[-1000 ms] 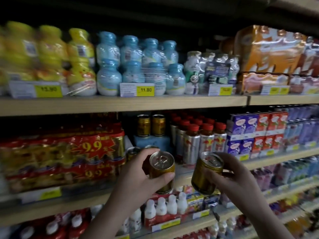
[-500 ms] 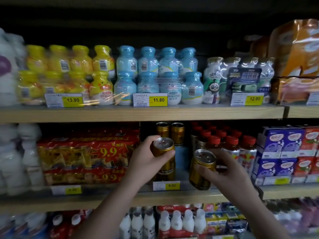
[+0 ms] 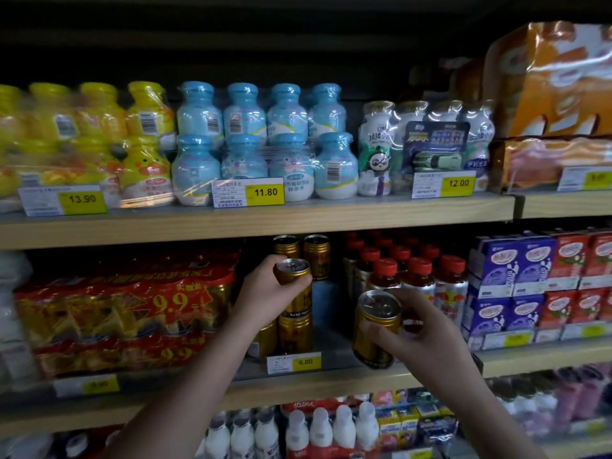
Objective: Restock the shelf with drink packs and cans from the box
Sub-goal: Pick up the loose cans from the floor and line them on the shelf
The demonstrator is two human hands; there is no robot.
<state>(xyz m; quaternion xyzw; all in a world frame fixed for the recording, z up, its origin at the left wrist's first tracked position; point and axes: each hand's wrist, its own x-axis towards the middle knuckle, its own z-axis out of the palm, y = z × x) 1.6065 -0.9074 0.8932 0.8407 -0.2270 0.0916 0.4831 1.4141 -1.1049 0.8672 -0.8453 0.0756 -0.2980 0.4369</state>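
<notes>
On the middle shelf (image 3: 331, 382), in the narrow slot between the red multipacks (image 3: 132, 313) and the red-capped bottles (image 3: 410, 276), both hands are in with a gold can each. Left hand (image 3: 261, 296) has closed fingers wrapped round its can (image 3: 294, 279), grip firm, thumb side toward camera; that can now sits directly over the front gold cans (image 3: 294, 332) already standing behind the 6.00 price tag (image 3: 294, 362), looks touching or just about touching their tops, can't tell which. A second ago this can was out in front of the shelf edge at lower height; it has since gone up and in, so judgement: first can is being stacked as a second layer, release not yet done. Right hand (image 3: 420, 329) grips the second can (image 3: 376, 336) from the side, fingers curled shut on it, can tilted slightly, lid toward camera, held at the shelf front just right of the tag, bottom near the shelf lip, not clearly resting. It has also moved closer in than before. Two more gold cans (image 3: 303, 251) stand raised at the back. Box not in view. Task reads mid-way: two cans in hand, neither let go; stacking on rounded lids could wobble.
</notes>
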